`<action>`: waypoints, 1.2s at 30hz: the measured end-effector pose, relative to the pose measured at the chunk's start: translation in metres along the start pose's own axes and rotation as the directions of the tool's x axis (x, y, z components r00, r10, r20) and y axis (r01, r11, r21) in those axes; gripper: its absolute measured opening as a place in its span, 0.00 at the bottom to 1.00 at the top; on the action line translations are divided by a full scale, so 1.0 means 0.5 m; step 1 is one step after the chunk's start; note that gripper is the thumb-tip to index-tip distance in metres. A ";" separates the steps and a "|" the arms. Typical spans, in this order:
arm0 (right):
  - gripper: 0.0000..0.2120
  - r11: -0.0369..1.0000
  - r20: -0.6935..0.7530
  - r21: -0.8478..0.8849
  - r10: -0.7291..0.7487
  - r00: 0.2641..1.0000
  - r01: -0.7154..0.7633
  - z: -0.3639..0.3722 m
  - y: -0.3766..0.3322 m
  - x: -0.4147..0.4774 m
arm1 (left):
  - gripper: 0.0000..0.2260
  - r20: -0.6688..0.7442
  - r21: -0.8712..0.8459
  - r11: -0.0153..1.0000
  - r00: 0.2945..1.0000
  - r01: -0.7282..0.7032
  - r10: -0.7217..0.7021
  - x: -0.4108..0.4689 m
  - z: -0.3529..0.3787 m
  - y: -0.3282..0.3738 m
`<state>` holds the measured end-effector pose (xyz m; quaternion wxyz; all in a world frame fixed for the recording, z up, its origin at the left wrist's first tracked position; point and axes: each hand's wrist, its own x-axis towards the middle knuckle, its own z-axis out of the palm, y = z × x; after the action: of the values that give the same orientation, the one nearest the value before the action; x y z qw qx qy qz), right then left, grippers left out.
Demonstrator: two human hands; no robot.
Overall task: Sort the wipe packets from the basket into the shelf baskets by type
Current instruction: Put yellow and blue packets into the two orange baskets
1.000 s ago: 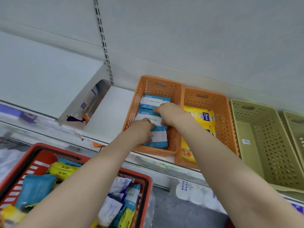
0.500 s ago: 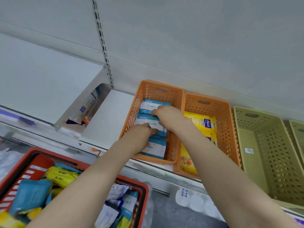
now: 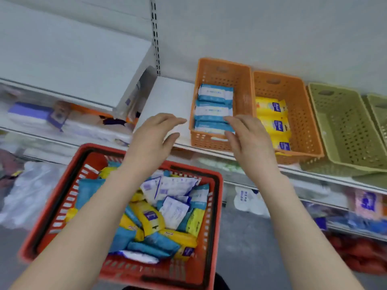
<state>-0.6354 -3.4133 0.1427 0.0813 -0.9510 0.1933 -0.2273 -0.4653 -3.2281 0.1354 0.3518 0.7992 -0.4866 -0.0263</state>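
Beyond the fingers [image 3: 167, 119] rises a pale grey shelving back panel [image 3: 272, 28], split by a slotted metal upright [image 3: 155, 34]. Just past them lies a white shelf board [image 3: 167, 97], and another white shelf [image 3: 73, 55] sits further left. Below and right of them are grey floor [image 3: 240, 243] and a blurred lower shelf [image 3: 345, 228]. The light is soft and even.

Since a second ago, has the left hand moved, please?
Yes: the left hand has come back out of the orange basket of blue packets, toward the red basket.
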 end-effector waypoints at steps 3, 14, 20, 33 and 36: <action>0.14 0.993 -0.021 0.094 0.076 0.997 -0.074 0.029 -0.117 -0.110 | 0.16 0.033 0.014 0.997 0.997 0.073 -0.073 -0.115 -0.052 -0.076; 0.27 0.921 0.692 0.182 0.129 0.711 -0.344 0.256 -0.406 -0.278 | 0.22 0.311 0.184 0.958 0.912 0.219 -0.268 -0.436 -0.117 -0.257; 0.19 0.839 0.745 0.238 0.166 0.647 -0.489 0.315 -0.452 -0.227 | 0.34 0.461 0.273 0.931 0.816 0.244 -0.349 -0.438 -0.120 -0.282; 0.20 0.335 0.702 0.432 0.458 0.546 -0.837 0.243 -0.404 -0.216 | 0.13 0.111 -0.274 0.757 0.802 0.593 -0.588 -0.375 -0.134 -0.242; 0.20 0.353 0.650 0.420 0.525 0.549 -0.836 0.224 -0.380 -0.214 | 0.21 0.174 -0.423 0.646 0.756 0.636 -0.630 -0.355 -0.119 -0.235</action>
<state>-0.6086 -3.1895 0.0469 0.5586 -0.6910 0.4583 -0.0217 -0.4462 -3.0222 0.0577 0.4952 0.8119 -0.1583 -0.2656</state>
